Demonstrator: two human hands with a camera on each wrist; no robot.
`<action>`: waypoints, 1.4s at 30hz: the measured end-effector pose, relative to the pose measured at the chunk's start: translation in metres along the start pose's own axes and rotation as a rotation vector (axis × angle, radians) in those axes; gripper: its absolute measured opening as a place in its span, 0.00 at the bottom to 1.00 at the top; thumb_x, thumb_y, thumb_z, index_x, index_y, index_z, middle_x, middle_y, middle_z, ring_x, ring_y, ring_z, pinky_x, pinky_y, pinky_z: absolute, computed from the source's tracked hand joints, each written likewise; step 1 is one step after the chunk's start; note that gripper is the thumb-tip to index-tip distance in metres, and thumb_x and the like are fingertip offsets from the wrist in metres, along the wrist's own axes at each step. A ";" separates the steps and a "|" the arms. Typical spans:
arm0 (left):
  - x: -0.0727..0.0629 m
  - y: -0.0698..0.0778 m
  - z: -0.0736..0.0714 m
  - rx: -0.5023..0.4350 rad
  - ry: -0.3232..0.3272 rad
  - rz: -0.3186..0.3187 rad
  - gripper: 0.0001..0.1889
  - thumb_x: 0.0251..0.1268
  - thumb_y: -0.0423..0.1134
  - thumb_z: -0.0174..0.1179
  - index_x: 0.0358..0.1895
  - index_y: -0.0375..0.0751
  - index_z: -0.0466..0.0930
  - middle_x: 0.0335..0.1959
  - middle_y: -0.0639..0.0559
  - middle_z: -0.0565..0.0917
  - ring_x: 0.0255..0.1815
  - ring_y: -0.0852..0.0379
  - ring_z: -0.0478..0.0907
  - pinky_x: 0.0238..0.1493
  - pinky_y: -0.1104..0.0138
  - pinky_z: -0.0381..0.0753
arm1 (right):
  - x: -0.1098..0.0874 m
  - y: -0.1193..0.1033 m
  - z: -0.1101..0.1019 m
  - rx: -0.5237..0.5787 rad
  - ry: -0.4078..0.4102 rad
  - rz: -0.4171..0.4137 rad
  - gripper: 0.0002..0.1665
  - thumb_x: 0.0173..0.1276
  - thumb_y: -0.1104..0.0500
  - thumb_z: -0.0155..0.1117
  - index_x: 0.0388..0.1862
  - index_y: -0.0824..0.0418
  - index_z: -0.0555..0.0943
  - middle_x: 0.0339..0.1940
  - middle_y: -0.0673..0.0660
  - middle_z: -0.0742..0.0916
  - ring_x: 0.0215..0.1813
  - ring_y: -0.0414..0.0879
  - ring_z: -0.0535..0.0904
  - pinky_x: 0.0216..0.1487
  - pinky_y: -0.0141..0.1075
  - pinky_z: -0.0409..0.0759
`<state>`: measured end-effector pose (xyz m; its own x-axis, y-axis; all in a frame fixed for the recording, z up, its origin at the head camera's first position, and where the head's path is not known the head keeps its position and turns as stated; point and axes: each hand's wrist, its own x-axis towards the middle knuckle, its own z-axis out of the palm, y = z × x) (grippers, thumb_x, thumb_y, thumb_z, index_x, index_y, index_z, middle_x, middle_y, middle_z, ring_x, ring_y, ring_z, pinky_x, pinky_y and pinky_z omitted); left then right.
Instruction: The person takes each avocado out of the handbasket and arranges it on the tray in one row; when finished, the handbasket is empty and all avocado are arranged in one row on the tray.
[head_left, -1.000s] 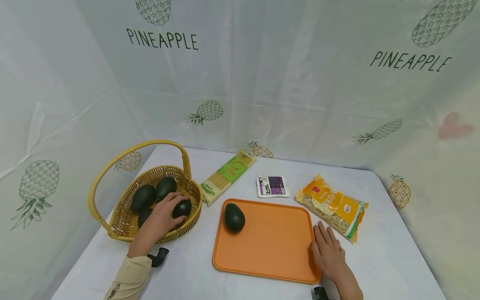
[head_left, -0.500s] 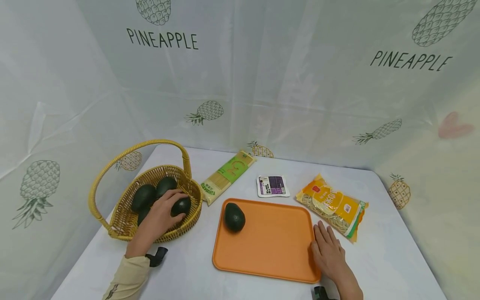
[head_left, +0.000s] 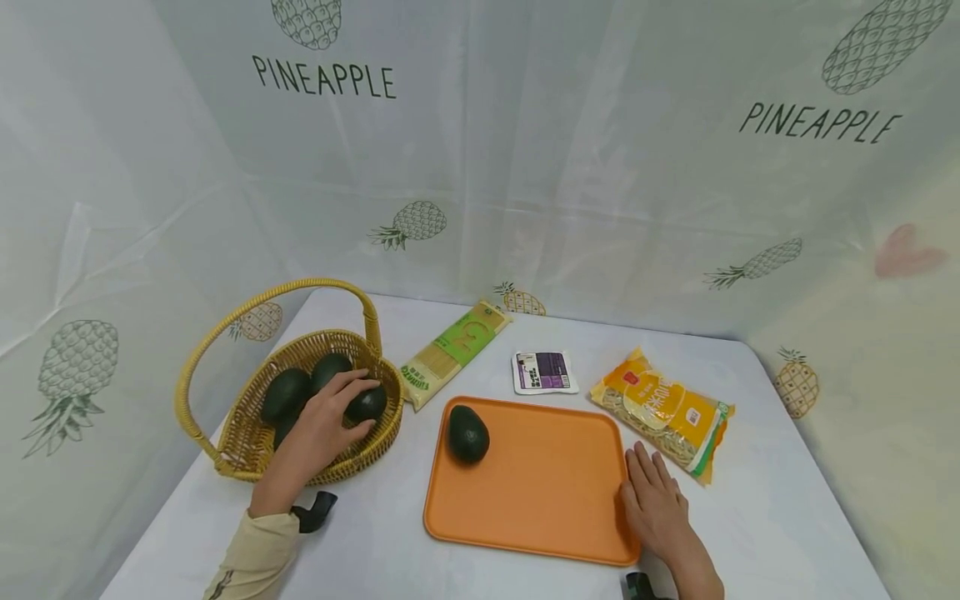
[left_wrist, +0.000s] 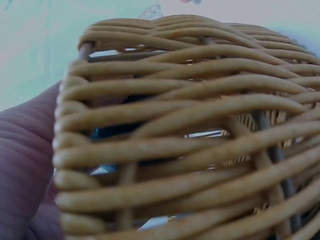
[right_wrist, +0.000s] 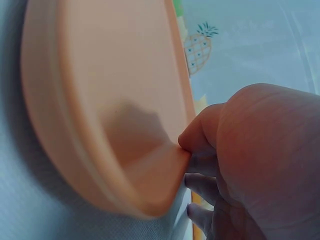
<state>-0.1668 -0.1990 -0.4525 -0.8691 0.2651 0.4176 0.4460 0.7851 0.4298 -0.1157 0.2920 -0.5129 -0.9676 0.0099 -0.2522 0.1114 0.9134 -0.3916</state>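
At the left, the yellow wicker basket (head_left: 247, 454) with a tall arched handle holds several dark green avocados (head_left: 286, 395). My left hand (head_left: 324, 427) reaches over its near side and grips one avocado (head_left: 367, 403) between thumb and fingers at the right inner wall. In the left wrist view, the basket's weave (left_wrist: 190, 110) hides most of the hand. Another avocado (head_left: 468, 435) lies on the left part of the orange tray (head_left: 547, 483). My right hand (head_left: 657, 507) rests at the tray's right edge, fingers straight; its thumb (right_wrist: 200, 130) touches the rim in the right wrist view.
Behind the tray lie a green-labelled pack of noodles (head_left: 456, 354) and a small white and purple packet (head_left: 544, 372). A yellow bag (head_left: 663, 414) lies to the right, beyond the right hand. A pineapple-print curtain (head_left: 540, 167) hangs behind the white table (head_left: 375, 550).
In the basket, the avocado at my left hand has shifted slightly up and to the right, with the fingers moving along. My right hand and the tray have stayed in place.
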 end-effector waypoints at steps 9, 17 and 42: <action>0.003 0.002 0.000 -0.027 0.048 0.045 0.32 0.54 0.26 0.80 0.65 0.36 0.82 0.69 0.32 0.79 0.52 0.38 0.88 0.43 0.53 0.90 | 0.001 0.001 0.002 0.010 -0.010 0.015 0.38 0.89 0.52 0.41 0.87 0.71 0.50 0.90 0.71 0.50 0.89 0.75 0.37 0.81 0.80 0.41; 0.006 0.013 -0.002 -0.042 0.081 0.088 0.31 0.54 0.27 0.81 0.64 0.36 0.83 0.68 0.34 0.80 0.50 0.42 0.87 0.39 0.58 0.89 | 0.001 0.000 0.002 0.009 -0.003 0.012 0.38 0.89 0.52 0.42 0.87 0.71 0.51 0.90 0.71 0.50 0.88 0.75 0.38 0.80 0.81 0.42; 0.021 0.046 0.023 -0.090 0.112 0.202 0.31 0.55 0.31 0.82 0.65 0.40 0.83 0.72 0.36 0.79 0.69 0.38 0.82 0.60 0.50 0.89 | 0.002 0.003 0.003 -0.005 0.007 0.012 0.38 0.89 0.52 0.42 0.87 0.71 0.52 0.89 0.71 0.51 0.88 0.75 0.38 0.81 0.80 0.42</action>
<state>-0.1695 -0.1440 -0.4425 -0.7335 0.3440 0.5862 0.6300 0.6679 0.3963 -0.1166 0.2932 -0.5168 -0.9678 0.0242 -0.2504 0.1223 0.9150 -0.3845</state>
